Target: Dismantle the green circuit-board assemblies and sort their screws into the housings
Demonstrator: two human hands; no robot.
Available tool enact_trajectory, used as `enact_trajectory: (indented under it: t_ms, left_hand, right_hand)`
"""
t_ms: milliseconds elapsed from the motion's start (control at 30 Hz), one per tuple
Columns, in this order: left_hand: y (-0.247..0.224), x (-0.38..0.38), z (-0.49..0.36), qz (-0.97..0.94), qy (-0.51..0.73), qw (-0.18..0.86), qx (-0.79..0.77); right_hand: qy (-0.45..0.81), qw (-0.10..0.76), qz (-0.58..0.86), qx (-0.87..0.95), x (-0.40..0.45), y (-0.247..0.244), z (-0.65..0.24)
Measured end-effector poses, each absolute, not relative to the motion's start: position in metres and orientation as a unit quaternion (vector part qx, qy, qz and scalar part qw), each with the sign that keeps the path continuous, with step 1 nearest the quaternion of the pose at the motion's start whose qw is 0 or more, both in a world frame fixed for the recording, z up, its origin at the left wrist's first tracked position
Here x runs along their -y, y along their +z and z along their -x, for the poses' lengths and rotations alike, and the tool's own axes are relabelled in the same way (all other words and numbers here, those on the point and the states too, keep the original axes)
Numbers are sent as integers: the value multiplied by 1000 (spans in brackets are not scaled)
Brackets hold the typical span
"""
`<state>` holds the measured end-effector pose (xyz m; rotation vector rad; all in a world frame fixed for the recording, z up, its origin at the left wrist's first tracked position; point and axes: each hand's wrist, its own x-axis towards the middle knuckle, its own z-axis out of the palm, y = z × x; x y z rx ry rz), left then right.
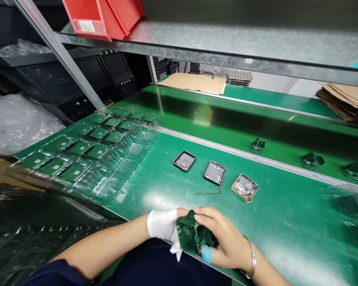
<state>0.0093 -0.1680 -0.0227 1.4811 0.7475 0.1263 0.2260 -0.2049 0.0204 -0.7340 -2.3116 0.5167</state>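
Note:
Between both hands, at the table's front edge, is a dark green part [188, 234] with several angular pieces. My left hand [167, 225], in a white glove with the thumb bare, grips its left side. My right hand [219, 234] has its fingers bent over the top and right side, with a blue cover on one digit. Beyond the hands lie three small square trays: a black-rimmed one [184, 161], a middle one [215, 172] and a right one [245, 188], each holding small pieces. A thin L-shaped hex key [208, 193] rests just below the middle tray.
A clear plastic tray [97, 151] with green boards in its compartments covers the table's left side. Green assemblies [258, 145] stand along the strip behind the metal rail [226, 148]. Above hangs a metal shelf [226, 43] with a red bin [107, 18]. Clear plastic packaging lies at right.

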Motion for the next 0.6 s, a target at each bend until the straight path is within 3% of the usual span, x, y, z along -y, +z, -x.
enact_trajectory:
  t_ms: [100, 133, 200, 267, 400, 600]
  left_hand:
    - [-9, 138, -1, -699, 42, 625, -344]
    - [-4, 122, 4, -733, 68, 549, -395]
    - [5, 82, 18, -778, 138, 274, -548]
    - [8, 41, 31, -766, 151, 184, -597]
    - [-3, -17, 50, -752, 123, 120, -637]
    - [-21, -31, 60, -755, 76, 94, -644]
  right_hand:
    - [219, 322, 345, 854, 204, 17, -226]
    - [211, 307, 376, 848, 203, 14, -226]
    - [183, 266, 430, 843, 198, 6, -225]
    - [152, 230, 464, 842, 195, -4, -222]
    - [101, 215, 500, 833, 192, -20, -216]
    - [98, 250, 468, 842, 190, -17, -221]
